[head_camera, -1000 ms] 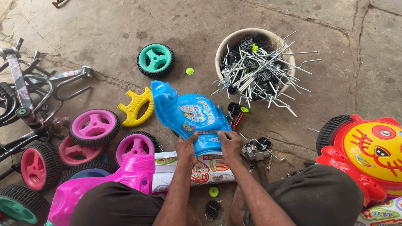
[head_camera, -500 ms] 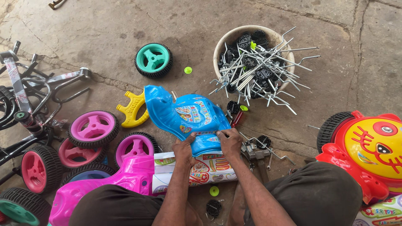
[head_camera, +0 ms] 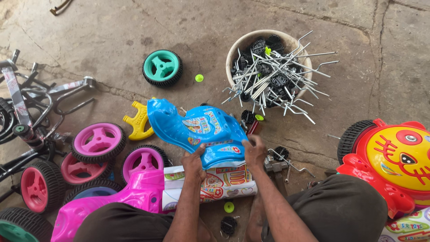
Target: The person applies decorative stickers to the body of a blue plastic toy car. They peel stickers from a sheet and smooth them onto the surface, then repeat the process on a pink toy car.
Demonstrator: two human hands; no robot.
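**Both hands on blue toy body, wheels unfitted**

Left hand (head_camera: 194,162) and right hand (head_camera: 254,152) are closed on the near edge of the blue toy body (head_camera: 199,132), held over the concrete floor (head_camera: 107,36). Pink wheels (head_camera: 98,141) and metal axles (head_camera: 273,78) lie loose; fitting is judged undone.

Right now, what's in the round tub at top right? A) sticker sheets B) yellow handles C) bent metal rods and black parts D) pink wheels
C: the tub is piled with silvery bent metal rods and black parts, some rods poking over its rim onto the concrete floor.
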